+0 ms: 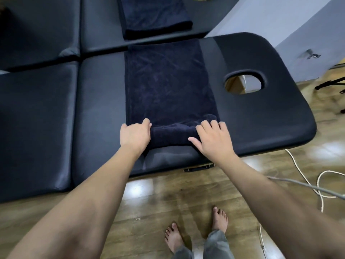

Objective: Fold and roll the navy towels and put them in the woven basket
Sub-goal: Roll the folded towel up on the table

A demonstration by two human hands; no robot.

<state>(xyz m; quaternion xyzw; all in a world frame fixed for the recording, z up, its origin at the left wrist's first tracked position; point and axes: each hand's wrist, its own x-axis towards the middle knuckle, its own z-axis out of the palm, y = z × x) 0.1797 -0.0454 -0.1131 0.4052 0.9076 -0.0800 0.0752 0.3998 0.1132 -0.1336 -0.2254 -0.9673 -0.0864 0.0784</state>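
Note:
A navy towel (168, 85) lies folded into a long strip across the black padded massage table (261, 118). Its near end is rolled into a short thick roll (172, 135). My left hand (135, 134) grips the roll's left end, fingers curled over the top. My right hand (214, 141) rests on the roll's right end with its fingers spread and fairly straight. A second folded navy towel (155, 17) lies flat on the farther table. The woven basket is not in view.
The table has an oval face hole (244, 84) right of the towel. A second black table (41, 28) adjoins at the back. White and grey cords (306, 174) trail over the wooden floor at right. My bare feet (197, 228) stand below.

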